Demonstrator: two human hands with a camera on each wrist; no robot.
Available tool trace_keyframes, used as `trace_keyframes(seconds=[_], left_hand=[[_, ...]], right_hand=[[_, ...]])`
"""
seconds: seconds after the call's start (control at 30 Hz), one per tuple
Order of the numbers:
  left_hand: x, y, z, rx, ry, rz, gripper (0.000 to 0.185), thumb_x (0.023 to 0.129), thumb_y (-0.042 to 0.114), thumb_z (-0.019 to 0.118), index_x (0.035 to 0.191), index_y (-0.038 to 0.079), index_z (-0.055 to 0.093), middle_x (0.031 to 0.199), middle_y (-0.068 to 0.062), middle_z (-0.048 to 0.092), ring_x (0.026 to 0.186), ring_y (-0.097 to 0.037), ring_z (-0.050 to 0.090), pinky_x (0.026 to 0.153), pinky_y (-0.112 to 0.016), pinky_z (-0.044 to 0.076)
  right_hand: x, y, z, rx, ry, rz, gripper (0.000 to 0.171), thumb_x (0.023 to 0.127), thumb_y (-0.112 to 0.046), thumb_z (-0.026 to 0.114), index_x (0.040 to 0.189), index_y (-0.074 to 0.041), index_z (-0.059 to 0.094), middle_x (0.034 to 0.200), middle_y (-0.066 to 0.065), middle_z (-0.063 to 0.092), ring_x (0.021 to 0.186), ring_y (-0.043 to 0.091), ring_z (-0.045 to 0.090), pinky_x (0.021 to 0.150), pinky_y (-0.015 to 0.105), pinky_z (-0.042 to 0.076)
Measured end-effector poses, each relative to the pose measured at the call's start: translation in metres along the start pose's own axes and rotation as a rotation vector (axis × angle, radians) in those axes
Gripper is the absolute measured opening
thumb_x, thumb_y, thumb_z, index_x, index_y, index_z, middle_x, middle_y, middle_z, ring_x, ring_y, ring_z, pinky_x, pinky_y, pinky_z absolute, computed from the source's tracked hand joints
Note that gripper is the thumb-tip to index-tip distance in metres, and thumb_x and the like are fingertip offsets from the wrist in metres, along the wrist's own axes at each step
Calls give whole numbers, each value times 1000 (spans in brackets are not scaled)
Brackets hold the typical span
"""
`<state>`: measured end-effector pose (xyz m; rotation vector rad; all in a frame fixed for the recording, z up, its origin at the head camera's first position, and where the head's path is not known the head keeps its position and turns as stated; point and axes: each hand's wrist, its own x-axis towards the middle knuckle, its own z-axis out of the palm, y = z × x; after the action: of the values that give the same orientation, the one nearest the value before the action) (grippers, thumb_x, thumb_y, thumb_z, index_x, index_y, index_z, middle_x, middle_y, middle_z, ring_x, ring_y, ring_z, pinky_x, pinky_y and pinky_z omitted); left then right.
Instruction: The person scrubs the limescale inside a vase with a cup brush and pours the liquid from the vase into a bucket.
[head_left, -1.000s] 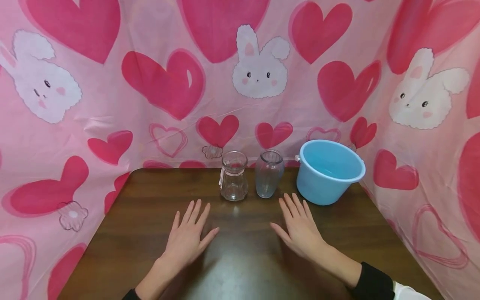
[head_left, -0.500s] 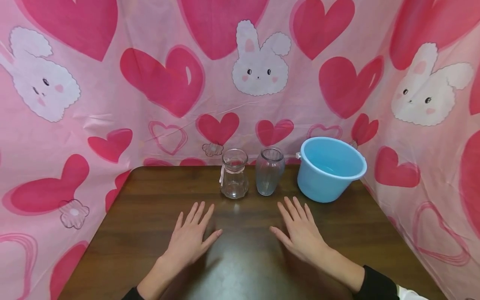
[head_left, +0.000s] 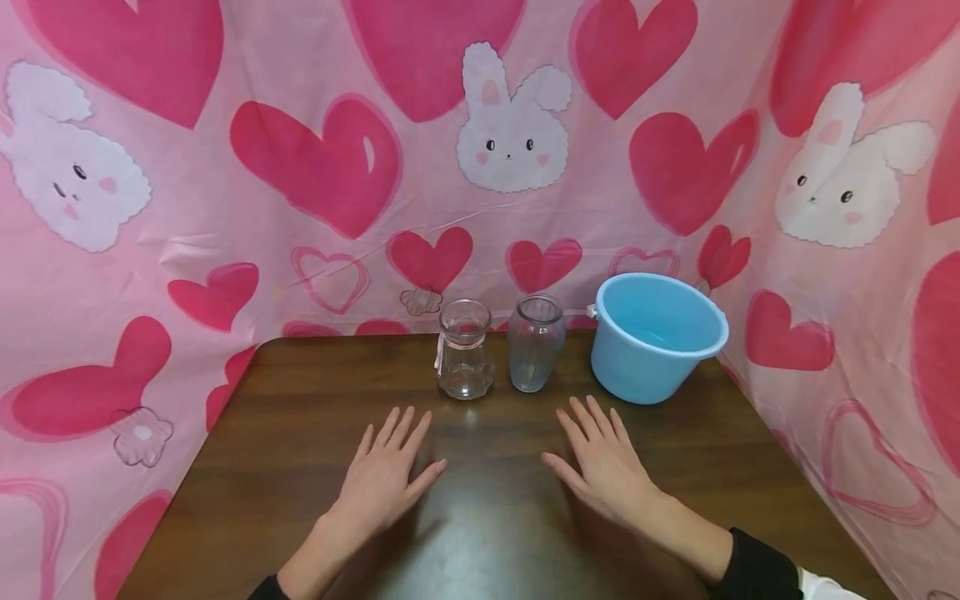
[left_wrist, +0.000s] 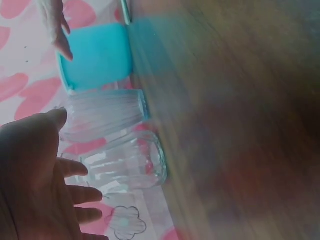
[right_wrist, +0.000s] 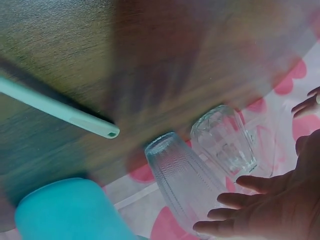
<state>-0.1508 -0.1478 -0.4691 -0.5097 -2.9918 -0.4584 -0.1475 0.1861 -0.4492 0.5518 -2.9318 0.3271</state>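
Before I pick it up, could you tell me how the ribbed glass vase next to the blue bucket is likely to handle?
The ribbed glass vase looks rigid and probably fragile, being clear glass. It stands tall on a narrow base, so a push near the top may tip it toward the shorter glass jar or the blue bucket. Its ribs should aid grip.

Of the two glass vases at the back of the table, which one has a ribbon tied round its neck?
The left vase, the clear squat one nearer the left hand. The ribbed vase, beside the blue bucket, is taller, with a bare neck.
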Motion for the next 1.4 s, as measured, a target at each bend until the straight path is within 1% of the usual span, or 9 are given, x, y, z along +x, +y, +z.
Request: trace_keyframes(seconds=[0.2, 0.33, 0.43, 0.57, 0.67, 0.77, 0.9, 1.17, 1.4], left_hand=[[20, 15, 0, -104, 81, 62, 74, 99, 52, 66, 155, 8, 48, 154, -20, 51, 146, -39, 44, 115, -59, 38], [50, 30, 0, -245, 147, 89, 63, 98, 46, 71, 146, 8, 57, 140, -16, 63, 128, -35, 61, 99, -57, 53], [75, 42, 4, -354, 169, 95, 58, 97, 44, 72, 141, 8, 61, 133, -12, 68, 122, -30, 66, 98, -53, 54], [109, 57, 12, -464, 160, 118, 67, 95, 45, 74, 145, 5, 55, 139, -15, 63, 127, -31, 62, 104, -51, 51], [132, 67, 19, -530, 125, 128, 84, 94, 47, 75, 156, 2, 40, 155, -19, 49, 141, -34, 50, 113, -52, 43], [155, 75, 25, -585, 93, 97, 99, 93, 49, 76, 163, 3, 24, 165, -20, 33, 152, -34, 34, 120, -53, 34], [182, 83, 33, -645, 84, 36, 110, 90, 53, 78, 165, 6, 13, 169, -19, 24, 155, -35, 28, 121, -54, 32], [224, 87, 51, -758, 164, 4, 119, 82, 52, 85, 167, 14, 10, 169, -13, 26, 155, -31, 28, 122, -54, 29], [235, 85, 59, -819, 188, 8, 110, 80, 47, 88, 162, 12, 23, 157, -12, 41, 144, -31, 42, 116, -56, 39]], right_hand=[[-3, 5, -7, 12, 12, 4, 67, 102, -56, 58, 144, -3, 59, 152, 23, 52, 148, 46, 38, 117, 70, 25], [-6, 10, -11, 3, 50, 6, 61, 99, -49, 66, 139, -2, 62, 144, 23, 58, 141, 46, 46, 115, 69, 29], [-8, 14, -13, -14, 67, 4, 57, 98, -44, 70, 135, -1, 64, 137, 23, 62, 136, 46, 51, 113, 68, 34], [-11, 17, -15, -35, 72, 3, 54, 97, -42, 72, 131, -1, 65, 131, 21, 65, 130, 45, 55, 110, 68, 38], [-13, 19, -17, -42, 76, 8, 53, 96, -42, 72, 129, -1, 66, 129, 20, 66, 129, 44, 57, 108, 67, 40], [-15, 19, -19, -49, 82, 11, 52, 96, -41, 73, 128, -1, 66, 128, 20, 66, 128, 44, 57, 107, 67, 41], [-16, 20, -21, -51, 86, 20, 49, 95, -40, 74, 126, -2, 67, 126, 19, 67, 127, 44, 58, 107, 67, 42], [-17, 26, -21, -53, 72, 31, 46, 96, -39, 73, 124, -3, 68, 124, 18, 68, 125, 43, 59, 106, 66, 43], [-15, 29, -22, -42, 32, 46, 47, 96, -38, 74, 125, -2, 67, 125, 19, 67, 127, 45, 58, 107, 67, 42]])
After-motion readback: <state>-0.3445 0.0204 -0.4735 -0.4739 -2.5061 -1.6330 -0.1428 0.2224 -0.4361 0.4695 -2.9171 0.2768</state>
